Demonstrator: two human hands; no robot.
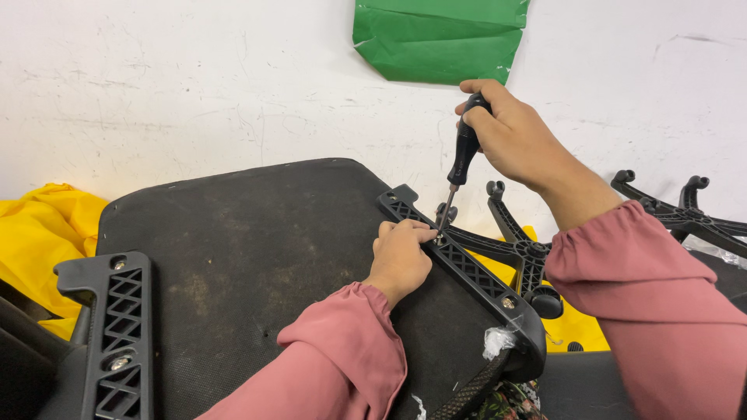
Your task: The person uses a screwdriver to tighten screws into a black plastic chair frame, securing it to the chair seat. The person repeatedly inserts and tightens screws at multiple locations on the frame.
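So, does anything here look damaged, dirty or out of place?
The black seat underside is scuffed and stained with pale dusty patches. A torn scrap of clear plastic wrap clings to the armrest bracket near its lower screw. Nothing else looks odd.

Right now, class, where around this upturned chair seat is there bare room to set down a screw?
Free: the seat underside between the left bracket and left hand. Crowded: the right bracket, where the right hand drives the screwdriver.
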